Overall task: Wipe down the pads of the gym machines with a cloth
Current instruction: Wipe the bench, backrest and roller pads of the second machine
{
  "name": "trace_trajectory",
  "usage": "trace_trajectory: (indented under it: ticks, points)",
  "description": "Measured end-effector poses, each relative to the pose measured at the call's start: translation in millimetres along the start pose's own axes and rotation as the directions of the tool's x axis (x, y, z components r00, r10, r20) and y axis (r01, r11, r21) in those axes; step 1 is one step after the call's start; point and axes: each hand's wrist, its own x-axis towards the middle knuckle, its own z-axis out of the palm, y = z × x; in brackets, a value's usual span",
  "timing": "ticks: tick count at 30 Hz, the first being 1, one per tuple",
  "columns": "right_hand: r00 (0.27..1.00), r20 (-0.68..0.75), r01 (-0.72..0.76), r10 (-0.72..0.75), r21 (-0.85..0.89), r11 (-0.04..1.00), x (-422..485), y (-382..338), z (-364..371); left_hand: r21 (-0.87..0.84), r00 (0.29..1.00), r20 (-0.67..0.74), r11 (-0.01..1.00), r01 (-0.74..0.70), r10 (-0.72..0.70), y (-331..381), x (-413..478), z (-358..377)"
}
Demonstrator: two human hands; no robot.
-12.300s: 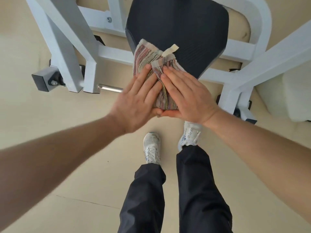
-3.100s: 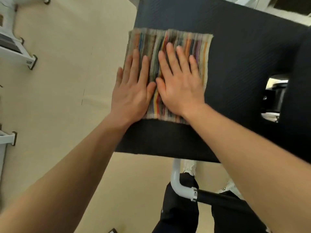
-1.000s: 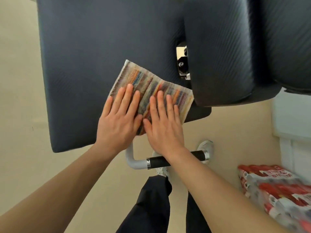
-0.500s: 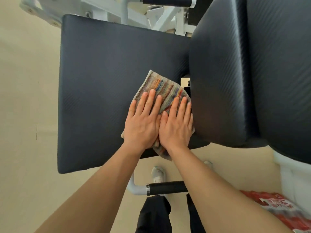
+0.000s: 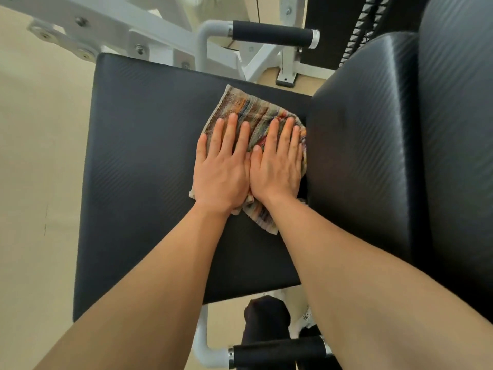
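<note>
Two hands lie flat, side by side, on a striped cloth (image 5: 256, 113). The left hand (image 5: 220, 169) and the right hand (image 5: 277, 166) both have straight fingers, close together, pressing down. The cloth sits on the black seat pad (image 5: 138, 166), right next to the black back pad (image 5: 365, 145). A black handle (image 5: 272, 37) sticks out past the seat.

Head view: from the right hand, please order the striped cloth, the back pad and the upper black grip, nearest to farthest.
1. striped cloth: under the right hand, touching it.
2. back pad: just right of the hand.
3. upper black grip: beyond the seat pad's far edge.
</note>
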Motion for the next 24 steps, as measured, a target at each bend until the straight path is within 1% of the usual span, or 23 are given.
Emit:
trace_trajectory:
  ticks: [2, 4, 6, 9, 12, 14, 16, 18, 20, 22, 24]
  points:
    - [0.999, -0.039, -0.016, 0.015, -0.011, 1.0, 12.4, -1.4, -1.6, -0.004, 1.0, 0.005, 1.0, -0.014, 0.014, -1.0, 14.3, -1.5]
    - [0.997, -0.066, -0.042, 0.044, 0.026, 0.999, 28.6, -3.5, -7.0, -0.001, 0.999, 0.008, 0.999, -0.036, 0.036, -0.7, 36.0, -3.3]
    - [0.992, -0.086, -0.082, 0.094, 0.134, 0.988, 48.2, -4.7, -14.3, 0.002, 0.997, 0.012, 0.997, -0.081, 0.081, 2.9, 66.9, -3.7]
    - [0.978, -0.084, -0.156, 0.19, 0.305, 0.94, 71.6, -4.4, -11.9, 0.043, 0.988, 0.013, 0.987, -0.153, 0.153, 5.2, 100.0, -6.0]
    - [0.956, -0.114, -0.217, 0.269, 0.342, 0.914, 86.7, -3.8, -3.6, 0.081, 0.97, 0.033, 0.967, -0.241, 0.239, 4.6, 120.7, -8.9]
    - [0.95, -0.124, -0.231, 0.286, 0.337, 0.913, 91.6, -3.7, -3.8, 0.094, 0.953, 0.065, 0.949, -0.3, 0.295, 4.3, 132.6, -14.8]
    - [0.964, -0.127, -0.19, 0.235, 0.292, 0.937, 89.8, -5.0, -8.8, 0.086, 0.938, 0.083, 0.935, -0.343, 0.336, 2.5, 139.9, -19.3]
    - [0.982, -0.121, -0.121, 0.142, 0.167, 0.978, 76.9, -10.0, -11.9, 0.059, 0.941, 0.057, 0.939, -0.338, 0.335, -5.4, 131.5, -21.5]
    - [0.994, -0.108, -0.003, 0.007, 0.033, 0.999, 59.6, -22.8, -11.2, 0.037, 0.971, 0.0, 0.97, -0.239, 0.239, -21.0, 106.8, -20.9]
    - [0.993, -0.047, 0.111, -0.112, -0.021, 0.994, 47.2, -36.3, -3.2, 0.018, 0.995, -0.022, 0.995, -0.102, 0.102, -39.3, 76.9, -21.0]
    - [0.98, 0.013, 0.198, -0.198, -0.038, 0.979, 41.6, -47.0, -0.4, 0.009, 1.0, -0.018, 1.0, 0.001, -0.001, -48.4, 57.3, -24.0]
